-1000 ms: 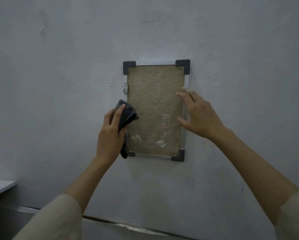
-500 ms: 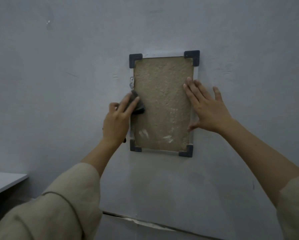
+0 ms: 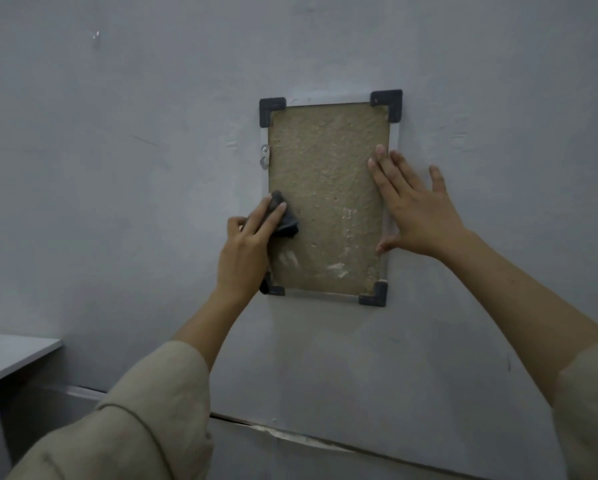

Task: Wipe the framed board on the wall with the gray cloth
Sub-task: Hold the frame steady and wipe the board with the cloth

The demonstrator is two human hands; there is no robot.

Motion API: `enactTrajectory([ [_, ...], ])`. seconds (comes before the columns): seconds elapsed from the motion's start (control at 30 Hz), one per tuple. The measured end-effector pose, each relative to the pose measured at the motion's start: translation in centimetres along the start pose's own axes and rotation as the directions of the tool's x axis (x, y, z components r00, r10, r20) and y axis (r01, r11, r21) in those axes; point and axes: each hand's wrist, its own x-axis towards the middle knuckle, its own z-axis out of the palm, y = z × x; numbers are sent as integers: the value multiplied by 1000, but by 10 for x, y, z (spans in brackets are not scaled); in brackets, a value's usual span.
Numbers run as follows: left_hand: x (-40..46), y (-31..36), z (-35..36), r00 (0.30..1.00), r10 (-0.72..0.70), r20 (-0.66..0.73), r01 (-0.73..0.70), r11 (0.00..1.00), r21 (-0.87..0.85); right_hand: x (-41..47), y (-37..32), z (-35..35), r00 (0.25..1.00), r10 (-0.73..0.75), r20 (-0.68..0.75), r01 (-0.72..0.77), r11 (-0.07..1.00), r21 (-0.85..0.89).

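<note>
Gray wall (image 3: 117, 168), framed board (image 3: 325, 188), left hand (image 3: 245, 251) pressing gray cloth (image 3: 283, 220)

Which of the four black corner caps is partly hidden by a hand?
The bottom-left corner cap: the left hand with the gray cloth overlaps it. The other three show fully.

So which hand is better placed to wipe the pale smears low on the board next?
Left. The left hand already presses the gray cloth on the framed board, just above the smears. The right hand lies flat, bracing the frame's right edge.
</note>
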Motion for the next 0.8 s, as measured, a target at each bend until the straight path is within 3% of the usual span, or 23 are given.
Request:
enactTrajectory([
  [0.07, -6, 7, 2, 999, 29, 13, -29, 999, -22, 0, 0, 0, 1000, 1, 0, -1, 1000, 2],
  [0.17, -16, -1, -2, 937, 330, 112, -335, 942, 30, 0, 0, 0, 1000, 3, 0, -3, 1000, 3],
  [0.23, -14, -16, -9, 906, 401, 138, -412, 909, 60, 0, 0, 0, 1000, 4, 1, -4, 1000, 1],
  [0.37, -4, -28, -16, 974, 207, 88, -214, 973, 84, 1, -1, 1, 1000, 12, 7, -12, 1000, 16],
  [0.43, -9, -25, -16, 963, 246, 114, -256, 963, 81, 1, -2, 1, 1000, 8, 8, -9, 1000, 19],
  [0.57, -17, -29, -20, 869, 442, 225, -469, 879, 84, 1, -1, 0, 1000, 8, 12, -8, 1000, 16],
  [0.73, 0, -31, -20, 975, 195, 103, -205, 974, 100, 0, -2, -1, 1000, 9, 13, -9, 1000, 12],
  [0.8, -7, -26, -18, 963, 239, 124, -251, 964, 91, 0, -3, -1, 1000, 11, 17, -12, 1000, 20],
])
